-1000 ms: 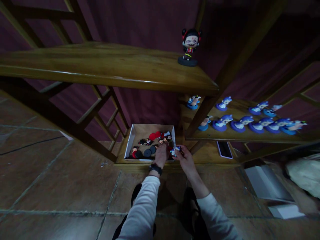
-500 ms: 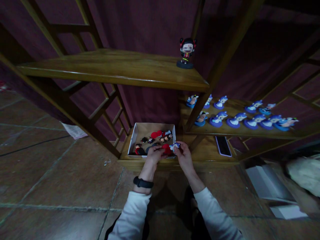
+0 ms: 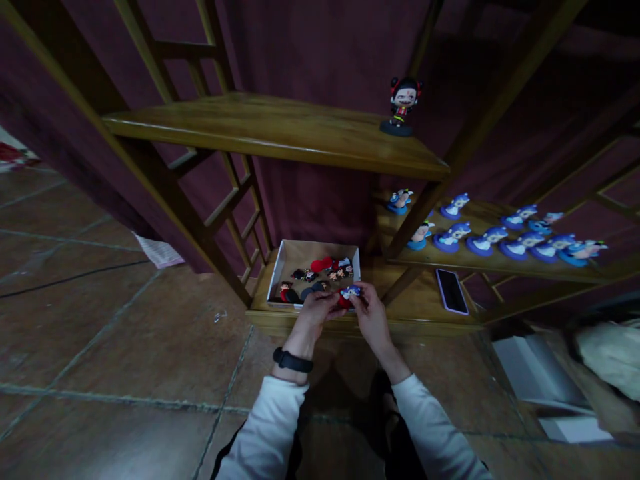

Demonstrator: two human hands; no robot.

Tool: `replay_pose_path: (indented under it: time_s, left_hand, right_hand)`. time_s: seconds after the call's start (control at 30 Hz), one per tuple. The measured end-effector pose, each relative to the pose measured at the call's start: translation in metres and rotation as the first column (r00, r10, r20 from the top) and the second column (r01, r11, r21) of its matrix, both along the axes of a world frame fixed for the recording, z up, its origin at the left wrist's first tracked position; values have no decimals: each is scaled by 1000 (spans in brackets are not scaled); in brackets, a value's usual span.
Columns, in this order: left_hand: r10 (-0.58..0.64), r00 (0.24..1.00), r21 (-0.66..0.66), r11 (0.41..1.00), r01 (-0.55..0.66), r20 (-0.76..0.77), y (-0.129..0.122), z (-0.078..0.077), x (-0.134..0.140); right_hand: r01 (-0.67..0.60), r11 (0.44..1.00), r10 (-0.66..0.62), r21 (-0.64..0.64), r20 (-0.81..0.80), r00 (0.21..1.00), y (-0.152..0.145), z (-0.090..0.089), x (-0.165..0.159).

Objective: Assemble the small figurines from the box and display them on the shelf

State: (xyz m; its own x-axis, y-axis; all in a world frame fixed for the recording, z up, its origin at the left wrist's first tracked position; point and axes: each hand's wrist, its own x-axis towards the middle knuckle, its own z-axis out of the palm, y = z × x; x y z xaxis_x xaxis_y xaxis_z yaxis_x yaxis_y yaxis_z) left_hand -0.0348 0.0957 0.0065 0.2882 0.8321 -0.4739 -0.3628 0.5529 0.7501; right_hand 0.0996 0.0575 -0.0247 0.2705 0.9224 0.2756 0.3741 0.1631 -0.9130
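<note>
Over the front edge of the open box [image 3: 281, 267], my two hands meet on a small figurine [image 3: 351, 291] with a blue-and-white body and a red base. My right hand [image 3: 373, 317] is closed, pinching the figure from the right. From the left, my left hand [image 3: 316, 313] has its fingers closed against the red base, partly covering it. Inside the box lie several dark-haired figurines [image 3: 286, 292] and round red pieces [image 3: 321, 264]. Dark round pieces [image 3: 314, 289] lie near my left fingers.
Several blue-and-white figurines [image 3: 487, 240] stand on the right shelf [image 3: 500, 265]. A black-haired figurine [image 3: 403, 107] stands on the upper shelf [image 3: 280, 130]. On the lower board lies a phone [image 3: 452, 291]. A wooden post [image 3: 417, 220] rises right of the box; white boxes [image 3: 537, 367] lie on the floor.
My view has swung left, so the shelves appear farther right. My hands stay together on the figurine, and less of its red base shows now.
</note>
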Motion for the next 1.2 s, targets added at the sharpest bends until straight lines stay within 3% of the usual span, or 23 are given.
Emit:
replay_pose_path:
  time_s: [0.27, 0.53, 0.67, 0.97, 1.2]
  left_hand:
    - [30, 1000, -39, 999, -30, -4, -4, 0, -1]
    - [124, 991, -1, 992, -125, -54, -21, -8, 21]
    - [116, 991, -49, 992, -119, -61, -25, -12, 28]
    - [17, 1000, -103, 995, -19, -15, -28, -10, 21]
    - [39, 993, -50, 998, -45, -108, -32, -7, 23]
  right_hand:
    - [-2, 1000, 2, -15, -28, 1000, -1, -2, 0]
    - [51, 999, -51, -1, -41, 998, -9, -15, 9]
    - [58, 998, -59, -17, -36, 998, -15, -15, 15]
    - [-65, 995, 63, -69, -35, 997, -23, -9, 25]
    - [-195, 971, 189, -139, -56, 980, -27, 2, 31]
